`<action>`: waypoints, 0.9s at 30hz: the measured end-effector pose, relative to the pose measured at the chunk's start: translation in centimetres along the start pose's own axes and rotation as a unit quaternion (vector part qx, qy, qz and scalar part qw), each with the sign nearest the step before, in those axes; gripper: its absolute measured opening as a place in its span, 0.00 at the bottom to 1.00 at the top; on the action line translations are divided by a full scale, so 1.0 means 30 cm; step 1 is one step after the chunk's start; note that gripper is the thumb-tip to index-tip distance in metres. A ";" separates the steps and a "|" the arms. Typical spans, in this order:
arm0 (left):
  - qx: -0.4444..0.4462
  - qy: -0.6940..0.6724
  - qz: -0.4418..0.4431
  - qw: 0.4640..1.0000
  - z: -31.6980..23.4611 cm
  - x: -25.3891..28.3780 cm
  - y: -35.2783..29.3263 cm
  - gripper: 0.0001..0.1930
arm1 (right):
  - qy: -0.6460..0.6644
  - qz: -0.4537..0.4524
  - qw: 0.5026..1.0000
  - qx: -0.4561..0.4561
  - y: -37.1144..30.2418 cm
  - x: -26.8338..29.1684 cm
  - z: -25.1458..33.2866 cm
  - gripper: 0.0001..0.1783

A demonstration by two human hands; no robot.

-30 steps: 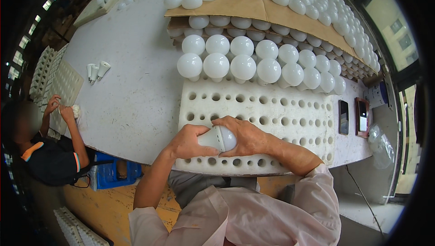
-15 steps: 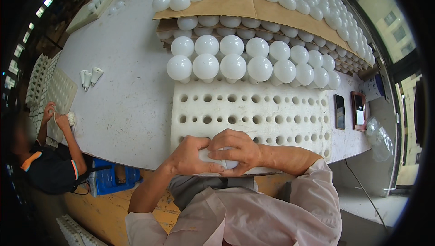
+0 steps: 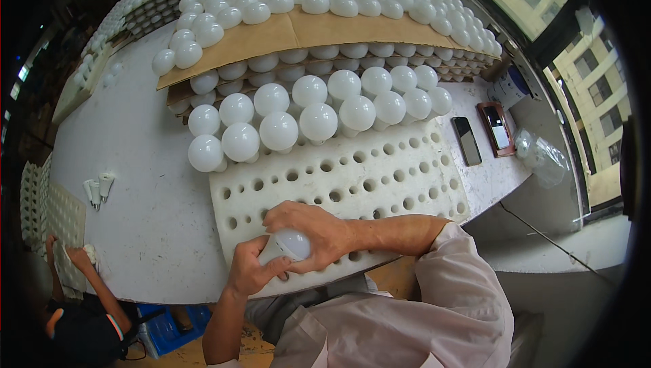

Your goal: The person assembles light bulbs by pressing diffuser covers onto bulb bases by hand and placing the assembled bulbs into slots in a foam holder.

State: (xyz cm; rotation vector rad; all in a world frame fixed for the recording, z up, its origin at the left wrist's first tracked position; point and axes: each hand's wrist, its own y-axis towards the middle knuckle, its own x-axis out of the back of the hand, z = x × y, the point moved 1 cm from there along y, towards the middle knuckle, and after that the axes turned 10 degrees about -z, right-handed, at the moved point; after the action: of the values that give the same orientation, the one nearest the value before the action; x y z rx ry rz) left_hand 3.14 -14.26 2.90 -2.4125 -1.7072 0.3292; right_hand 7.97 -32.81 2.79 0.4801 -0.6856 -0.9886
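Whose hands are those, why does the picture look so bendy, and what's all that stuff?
There's no robot here, just a person's two bare hands. A wide fisheye camera worn on the person's head looks down, which makes straight edges bend. The left hand and right hand hold a white, round-topped light bulb over a white, foam-like tray with round holes. Rows of glossy white round bulbs stand along its far side. A flat black phone lies on the pale grey table.
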 end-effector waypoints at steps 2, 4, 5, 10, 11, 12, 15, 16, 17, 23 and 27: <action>0.017 -0.082 -0.029 0.996 0.043 0.024 -0.002 0.23 | 0.046 0.012 0.982 -0.183 -0.016 0.004 -0.011 0.34; 0.007 -0.122 -0.015 0.992 0.077 0.031 -0.010 0.25 | 0.033 -0.005 0.987 -0.156 -0.016 0.027 -0.021 0.33; -0.035 -0.107 -0.070 0.991 0.068 0.025 -0.019 0.27 | 0.024 -0.020 0.991 -0.131 -0.016 0.042 -0.025 0.33; -0.230 0.124 -0.321 0.910 0.139 0.101 -0.133 0.27 | -0.145 -0.122 0.981 -0.053 -0.032 0.311 0.053 0.41; -0.229 0.121 -0.320 0.911 0.165 0.131 -0.161 0.27 | -0.151 -0.184 0.969 -0.057 -0.066 0.366 0.066 0.42; -0.225 0.157 -0.363 0.891 0.197 0.169 -0.202 0.27 | -0.240 -0.215 0.945 -0.052 -0.089 0.422 0.079 0.42; -0.194 0.157 -0.401 0.882 0.275 0.180 -0.254 0.29 | -0.406 -0.348 0.834 -0.137 -0.174 0.599 0.127 0.39; -0.169 0.128 -0.398 0.893 0.300 0.171 -0.252 0.30 | -0.460 -0.364 0.799 -0.131 -0.219 0.680 0.118 0.37; -0.170 0.125 -0.394 0.895 0.332 0.158 -0.251 0.30 | -0.474 -0.402 0.760 -0.190 -0.242 0.728 0.121 0.36; -0.132 0.049 -0.369 0.919 0.367 0.057 -0.227 0.33 | -0.584 -0.283 0.697 -0.303 -0.346 0.896 -0.040 0.41; -0.121 0.035 -0.388 0.913 0.357 0.058 -0.253 0.32 | -0.401 -0.340 0.788 -0.320 -0.361 0.889 -0.079 0.51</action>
State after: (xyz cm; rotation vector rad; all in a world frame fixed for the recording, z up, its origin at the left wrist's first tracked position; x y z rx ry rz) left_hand -6.11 -10.00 -5.56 -1.6225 -2.5912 -0.0890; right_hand 13.18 -61.22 2.20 -0.3903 -0.8734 -2.0757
